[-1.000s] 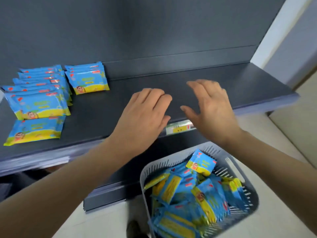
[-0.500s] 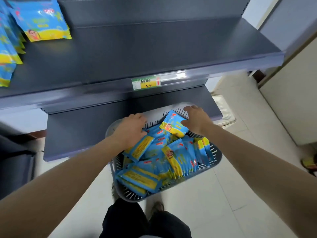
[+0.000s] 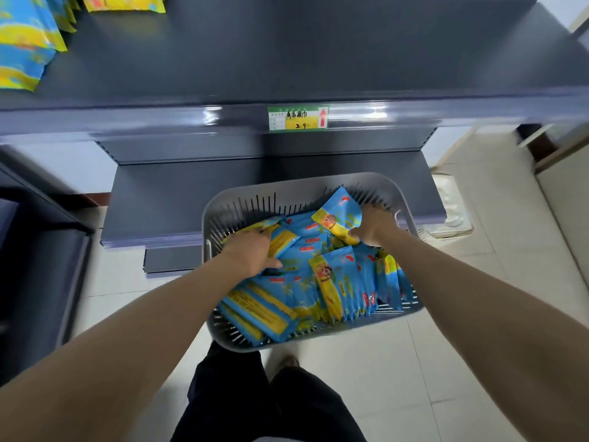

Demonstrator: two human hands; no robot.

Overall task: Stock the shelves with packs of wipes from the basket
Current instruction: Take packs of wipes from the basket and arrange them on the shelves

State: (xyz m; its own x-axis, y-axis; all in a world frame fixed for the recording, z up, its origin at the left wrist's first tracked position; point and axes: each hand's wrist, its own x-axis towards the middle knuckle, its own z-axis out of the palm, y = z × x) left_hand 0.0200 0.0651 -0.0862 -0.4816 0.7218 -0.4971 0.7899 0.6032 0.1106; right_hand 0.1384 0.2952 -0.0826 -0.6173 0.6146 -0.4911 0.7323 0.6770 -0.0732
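Observation:
A grey slatted basket (image 3: 251,194) stands on the floor below the shelves, filled with several blue-and-yellow packs of wipes (image 3: 338,282). My left hand (image 3: 251,250) is inside it at the left, fingers closed over a pack (image 3: 282,239). My right hand (image 3: 373,224) is at the basket's back right, gripping an upturned pack (image 3: 338,212) by its edge. On the dark upper shelf (image 3: 287,52), at the far left, lie more packs (image 3: 25,43), partly cut off by the frame.
A price label (image 3: 298,118) sits on the upper shelf's front edge. A lower dark shelf (image 3: 165,199) juts out behind the basket. My legs (image 3: 264,406) stand on pale floor tiles. A white object (image 3: 451,202) lies at the right of the lower shelf.
Both hands dropped from the upper shelf into the basket and closed on packs. The view tilted downward, so the shelf packs slid to the top left corner.

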